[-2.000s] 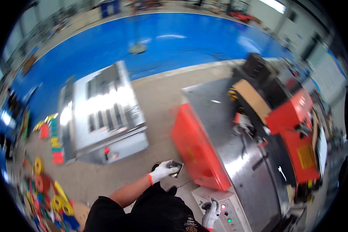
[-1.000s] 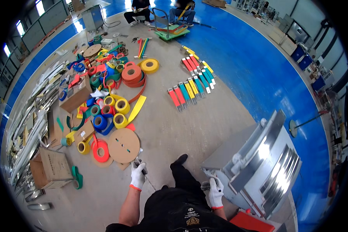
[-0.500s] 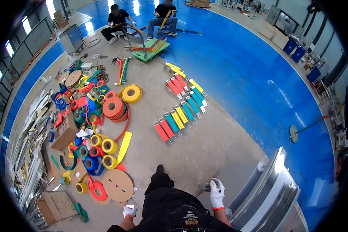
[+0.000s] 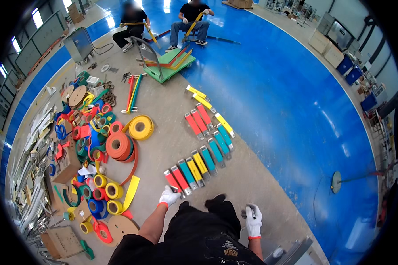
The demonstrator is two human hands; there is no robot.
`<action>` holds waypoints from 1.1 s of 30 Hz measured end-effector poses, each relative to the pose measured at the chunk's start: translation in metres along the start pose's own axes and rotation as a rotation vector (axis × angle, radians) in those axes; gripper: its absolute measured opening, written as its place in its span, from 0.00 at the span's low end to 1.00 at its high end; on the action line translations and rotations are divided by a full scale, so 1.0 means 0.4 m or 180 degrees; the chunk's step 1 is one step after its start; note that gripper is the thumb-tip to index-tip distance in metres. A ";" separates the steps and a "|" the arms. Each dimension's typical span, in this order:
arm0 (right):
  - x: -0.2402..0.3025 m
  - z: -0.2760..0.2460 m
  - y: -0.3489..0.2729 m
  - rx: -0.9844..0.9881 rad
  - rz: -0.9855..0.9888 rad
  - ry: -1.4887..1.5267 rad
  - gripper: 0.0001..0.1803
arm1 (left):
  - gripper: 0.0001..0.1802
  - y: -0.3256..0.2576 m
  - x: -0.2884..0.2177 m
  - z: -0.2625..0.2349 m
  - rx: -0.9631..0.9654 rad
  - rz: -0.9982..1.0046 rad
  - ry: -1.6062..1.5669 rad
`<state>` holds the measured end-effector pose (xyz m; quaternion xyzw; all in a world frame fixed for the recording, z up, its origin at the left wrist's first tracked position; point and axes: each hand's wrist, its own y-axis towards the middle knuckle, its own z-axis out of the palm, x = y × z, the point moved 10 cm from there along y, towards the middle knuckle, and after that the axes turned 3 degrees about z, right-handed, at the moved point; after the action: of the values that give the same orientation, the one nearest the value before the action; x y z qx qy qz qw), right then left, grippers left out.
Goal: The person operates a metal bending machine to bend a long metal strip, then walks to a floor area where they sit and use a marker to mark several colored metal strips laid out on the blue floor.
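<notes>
My left hand (image 4: 169, 195), in a white glove with a red cuff, reaches down to the lower end of the nearest red bar (image 4: 171, 179). Its fingers look stretched out against the metal end; I cannot make out a grip. That bar leads a slanting row of red, teal and yellow bars with metal ends, including a teal bar (image 4: 188, 173) and a yellow bar (image 4: 200, 162). Out to the right, my gloved right hand (image 4: 254, 221) is curled around a small dark pen-like object (image 4: 254, 216), apart from the row.
Many coloured rolls, including a yellow roll (image 4: 141, 127) and an orange roll (image 4: 120, 146), are heaped on the left beside cardboard boxes. Grey metal parts (image 4: 292, 254) stand at lower right. Beyond a green cart (image 4: 163, 74), two seated people handle yellow strips.
I have moved forward, closer to the row of bars. My left hand has gone from beside my body to the nearest red bar. The grey metal parts now show less.
</notes>
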<state>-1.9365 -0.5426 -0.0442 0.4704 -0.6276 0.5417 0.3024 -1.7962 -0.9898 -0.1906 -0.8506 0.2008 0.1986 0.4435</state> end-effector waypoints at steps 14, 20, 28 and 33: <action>-0.446 -0.730 0.816 -0.0534 0.1867 -0.2490 0.09 | 0.39 0.320 -0.631 0.427 0.0402 -0.1271 0.0316; -0.190 -0.727 1.321 -0.0747 0.2098 -0.0134 0.10 | 0.40 0.468 -0.881 0.529 0.0673 -0.1481 0.0693; 0.425 -0.452 2.265 -0.0612 0.1081 -0.0279 0.15 | 0.36 1.107 -1.428 0.515 0.0346 -0.1275 0.0189; 0.963 -0.095 2.674 0.0421 0.0134 -0.0130 0.14 | 0.35 1.445 -2.171 0.349 -0.0131 0.0080 -0.0284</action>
<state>-3.0675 -0.6388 -0.1159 0.4870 -0.6062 0.5785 0.2463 -2.8476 -1.0339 -0.2064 -0.8473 0.1875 0.2460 0.4319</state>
